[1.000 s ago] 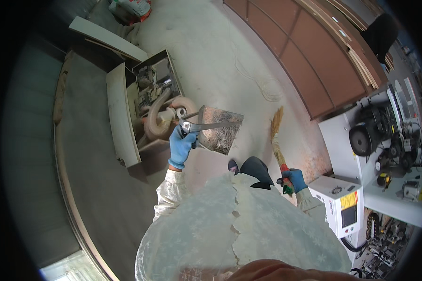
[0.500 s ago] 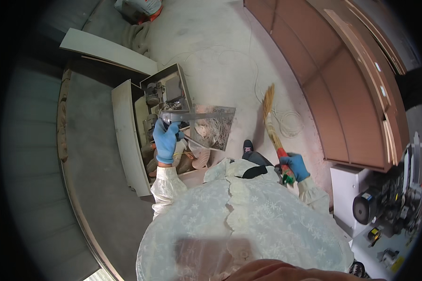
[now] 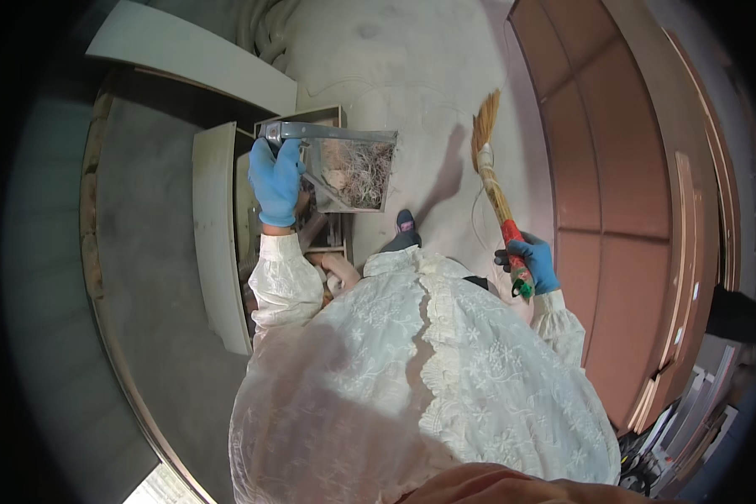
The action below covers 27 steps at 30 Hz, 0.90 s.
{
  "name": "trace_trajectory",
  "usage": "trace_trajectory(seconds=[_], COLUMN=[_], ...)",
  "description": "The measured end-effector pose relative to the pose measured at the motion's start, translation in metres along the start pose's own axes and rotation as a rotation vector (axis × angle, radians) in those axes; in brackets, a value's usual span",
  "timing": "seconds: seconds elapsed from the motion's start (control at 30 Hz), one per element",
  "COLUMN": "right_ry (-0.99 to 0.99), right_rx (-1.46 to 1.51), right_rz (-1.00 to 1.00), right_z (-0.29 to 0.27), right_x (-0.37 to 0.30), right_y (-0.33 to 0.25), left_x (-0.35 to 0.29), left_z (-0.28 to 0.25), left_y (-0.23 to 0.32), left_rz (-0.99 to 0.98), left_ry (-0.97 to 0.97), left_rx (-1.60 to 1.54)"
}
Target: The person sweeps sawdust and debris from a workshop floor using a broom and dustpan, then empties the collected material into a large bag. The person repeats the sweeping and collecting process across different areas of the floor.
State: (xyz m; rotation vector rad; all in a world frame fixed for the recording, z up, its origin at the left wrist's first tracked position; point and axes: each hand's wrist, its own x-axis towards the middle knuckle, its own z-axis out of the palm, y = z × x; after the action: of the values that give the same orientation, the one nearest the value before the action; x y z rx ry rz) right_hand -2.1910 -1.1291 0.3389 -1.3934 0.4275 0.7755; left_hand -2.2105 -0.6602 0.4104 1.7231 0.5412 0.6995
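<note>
Lifted higher since a second ago, the dustpan (image 3: 357, 168) now sits over the open box (image 3: 328, 118) at eleven o'clock. Nearest, the right hand (image 3: 533, 262) grips the broom (image 3: 496, 189), its length pointing to twelve. Farther out, the left hand (image 3: 277, 181) is closed around the dustpan's handle, pan lying to its right.

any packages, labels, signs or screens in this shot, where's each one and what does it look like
No package, sign or screen shows.
Band on the broom: wrapped round the handle above the right hand, red, green toward the end; whether it is a label cannot be told.
The metal dustpan in the left hand bears no label.
</note>
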Motion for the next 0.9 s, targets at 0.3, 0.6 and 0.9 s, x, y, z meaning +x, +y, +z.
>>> trace_trajectory(seconds=[0.3,0.6,0.9], right_ry=[0.073,0.068,0.04], right_rx=[-0.006,-0.005,-0.066], right_rz=[0.006,0.002,0.031], right_z=[0.042,0.075,0.128], right_x=[0.167,0.317,0.494], right_y=[-0.123,-0.253,-0.434], left_x=[0.243,0.43,0.671], left_z=[0.068,0.108,0.184], left_y=[-0.01,-0.012,-0.011], left_rz=[-0.017,0.217,0.304], left_ry=[0.076,0.225,0.29], left_rx=[0.001,0.577,0.353])
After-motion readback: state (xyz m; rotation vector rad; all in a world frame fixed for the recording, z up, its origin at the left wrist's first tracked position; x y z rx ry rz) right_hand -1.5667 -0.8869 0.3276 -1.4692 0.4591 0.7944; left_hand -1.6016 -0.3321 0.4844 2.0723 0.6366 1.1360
